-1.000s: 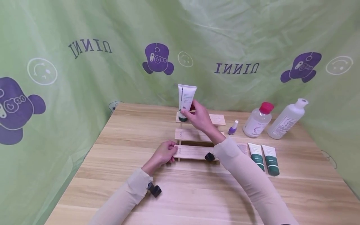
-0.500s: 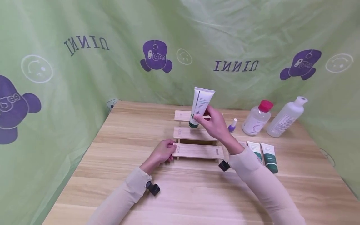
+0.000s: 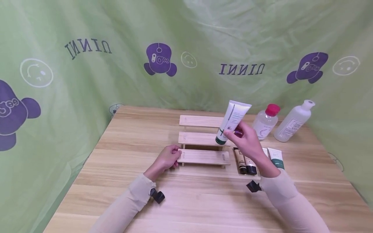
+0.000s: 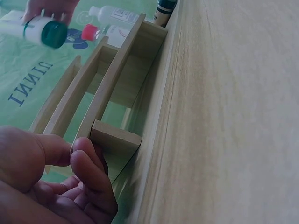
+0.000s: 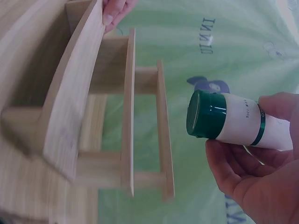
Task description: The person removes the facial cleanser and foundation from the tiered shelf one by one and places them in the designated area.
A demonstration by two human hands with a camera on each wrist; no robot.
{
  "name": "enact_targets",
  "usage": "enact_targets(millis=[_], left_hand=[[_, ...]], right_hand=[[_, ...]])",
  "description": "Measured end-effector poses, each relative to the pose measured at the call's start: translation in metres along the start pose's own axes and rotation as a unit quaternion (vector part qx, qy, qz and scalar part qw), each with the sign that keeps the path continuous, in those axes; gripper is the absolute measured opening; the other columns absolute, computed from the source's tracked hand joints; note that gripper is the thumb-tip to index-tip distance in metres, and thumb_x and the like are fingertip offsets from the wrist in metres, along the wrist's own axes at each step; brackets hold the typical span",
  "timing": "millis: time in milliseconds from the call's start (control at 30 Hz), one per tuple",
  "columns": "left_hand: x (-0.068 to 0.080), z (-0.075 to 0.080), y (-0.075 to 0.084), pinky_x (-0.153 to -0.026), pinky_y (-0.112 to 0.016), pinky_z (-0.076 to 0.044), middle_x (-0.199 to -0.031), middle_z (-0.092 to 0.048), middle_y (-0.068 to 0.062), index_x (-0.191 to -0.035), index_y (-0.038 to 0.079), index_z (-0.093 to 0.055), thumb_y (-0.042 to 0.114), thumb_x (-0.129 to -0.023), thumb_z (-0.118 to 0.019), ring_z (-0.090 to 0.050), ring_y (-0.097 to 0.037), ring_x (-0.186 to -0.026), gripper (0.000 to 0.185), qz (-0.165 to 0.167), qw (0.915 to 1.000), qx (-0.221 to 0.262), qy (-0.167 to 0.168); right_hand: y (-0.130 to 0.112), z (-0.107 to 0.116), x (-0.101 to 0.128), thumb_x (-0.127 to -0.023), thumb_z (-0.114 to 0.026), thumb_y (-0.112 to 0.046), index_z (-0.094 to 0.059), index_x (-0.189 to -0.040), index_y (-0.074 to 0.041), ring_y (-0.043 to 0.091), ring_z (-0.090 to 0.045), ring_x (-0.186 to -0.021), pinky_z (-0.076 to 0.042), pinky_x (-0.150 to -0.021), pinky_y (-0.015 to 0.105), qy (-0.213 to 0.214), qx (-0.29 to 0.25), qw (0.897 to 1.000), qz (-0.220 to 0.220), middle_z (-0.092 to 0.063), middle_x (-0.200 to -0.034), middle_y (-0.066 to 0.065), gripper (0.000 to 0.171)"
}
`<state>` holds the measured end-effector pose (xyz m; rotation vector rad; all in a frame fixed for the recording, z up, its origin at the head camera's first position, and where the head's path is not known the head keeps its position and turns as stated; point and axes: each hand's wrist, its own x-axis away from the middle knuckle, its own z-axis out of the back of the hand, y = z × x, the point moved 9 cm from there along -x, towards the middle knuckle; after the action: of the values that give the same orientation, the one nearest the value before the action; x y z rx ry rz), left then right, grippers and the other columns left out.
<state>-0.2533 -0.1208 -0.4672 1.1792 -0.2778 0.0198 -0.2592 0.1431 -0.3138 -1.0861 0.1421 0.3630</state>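
Observation:
A wooden three-step display rack (image 3: 204, 156) stands on the table. My left hand (image 3: 168, 157) pinches the left end of its lowest step between thumb and fingers, as the left wrist view shows up close. In my right hand (image 3: 247, 142) is a white squeeze tube (image 3: 234, 116) with a dark green cap (image 5: 207, 114), held near its cap end. It hangs cap-down and tilted, in the air by the right end of the middle step. In the right wrist view, thumb and fingers grip the tube from opposite sides, its cap toward the rack.
Right of the rack lie two small black-capped tubes (image 3: 245, 163), one beige. A white and green tube (image 3: 276, 157) lies beyond my right wrist. Behind stand a clear bottle with a red cap (image 3: 265, 123) and a tall white bottle (image 3: 294, 122). A green printed curtain (image 3: 116, 77) encloses the table.
My right hand has carried the white tube rightward and toward me, away from the top step, tilting it more. The small black-capped tubes have come into sight. My left hand keeps its hold.

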Motion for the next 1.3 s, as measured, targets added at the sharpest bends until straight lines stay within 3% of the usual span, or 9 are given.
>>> enact_targets(millis=[300, 567, 633, 833, 900, 1100, 1300], left_hand=[[0.001, 0.000, 0.000, -0.044, -0.026, -0.050, -0.077, -0.062, -0.008, -0.127, -0.006, -0.055, 0.014, -0.097, -0.054, -0.055, -0.015, -0.050, 0.036, -0.002, 1.0000, 0.005, 0.002], [0.001, -0.002, -0.001, -0.043, -0.025, -0.049, -0.078, -0.063, -0.008, -0.127, -0.006, -0.055, 0.013, -0.097, -0.054, -0.055, -0.015, -0.050, 0.035, 0.001, 0.9999, 0.012, -0.002], [0.001, -0.003, -0.003, -0.044, -0.024, -0.049, -0.078, -0.063, -0.009, -0.127, -0.006, -0.055, 0.013, -0.097, -0.054, -0.055, -0.015, -0.051, 0.036, 0.006, 0.9999, 0.013, -0.005], [0.000, 0.002, -0.003, -0.043, -0.024, -0.048, -0.077, -0.062, -0.008, -0.128, -0.005, -0.054, 0.013, -0.097, -0.055, -0.055, -0.015, -0.051, 0.037, 0.008, 0.9999, 0.007, 0.001], [0.000, 0.004, -0.002, -0.043, -0.024, -0.048, -0.076, -0.062, -0.008, -0.128, -0.004, -0.055, 0.014, -0.096, -0.055, -0.055, -0.015, -0.051, 0.036, 0.008, 0.9999, 0.004, 0.003], [0.002, 0.002, -0.003, -0.043, -0.024, -0.048, -0.077, -0.063, -0.008, -0.127, -0.005, -0.055, 0.013, -0.096, -0.055, -0.055, -0.015, -0.051, 0.036, 0.008, 0.9999, 0.009, 0.000], [0.000, 0.002, -0.001, -0.043, -0.024, -0.048, -0.075, -0.061, -0.008, -0.130, -0.004, -0.054, 0.014, -0.097, -0.055, -0.056, -0.015, -0.051, 0.038, 0.009, 0.9999, 0.005, -0.004]], right_hand=[[0.023, 0.041, 0.026, -0.095, -0.064, -0.020, -0.047, -0.137, 0.003, 0.036, -0.059, -0.109, -0.049, -0.079, 0.009, 0.023, 0.049, 0.998, -0.029, -0.058, -0.126, 0.028, 0.051], [0.054, 0.075, 0.054, -0.094, -0.063, -0.011, -0.052, -0.130, 0.008, -0.005, -0.056, -0.092, -0.051, -0.074, 0.010, 0.053, 0.076, 0.995, -0.046, -0.060, -0.117, 0.028, 0.042], [0.062, 0.083, 0.062, -0.094, -0.062, -0.010, -0.052, -0.128, 0.009, -0.007, -0.055, -0.089, -0.051, -0.071, 0.012, 0.054, 0.087, 0.993, -0.052, -0.062, -0.113, 0.022, 0.040], [0.077, 0.098, 0.078, -0.094, -0.063, -0.013, -0.055, -0.124, 0.007, -0.004, -0.057, -0.085, -0.052, -0.069, 0.014, 0.057, 0.112, 0.990, -0.068, -0.060, -0.097, -0.015, 0.037], [0.080, 0.100, 0.081, -0.094, -0.063, -0.014, -0.055, -0.125, 0.007, -0.005, -0.057, -0.086, -0.051, -0.069, 0.013, 0.058, 0.116, 0.989, -0.070, -0.062, -0.098, -0.011, 0.038], [0.094, 0.112, 0.094, -0.096, -0.060, -0.015, -0.050, -0.130, 0.011, -0.010, -0.052, -0.086, -0.051, -0.067, 0.014, 0.061, 0.132, 0.985, -0.098, -0.060, -0.114, 0.029, 0.044], [0.114, 0.143, 0.111, -0.099, -0.057, -0.019, -0.044, -0.134, 0.014, -0.014, -0.049, -0.081, -0.052, -0.063, 0.017, 0.063, 0.156, 0.975, -0.143, -0.055, -0.119, 0.038, 0.050]])
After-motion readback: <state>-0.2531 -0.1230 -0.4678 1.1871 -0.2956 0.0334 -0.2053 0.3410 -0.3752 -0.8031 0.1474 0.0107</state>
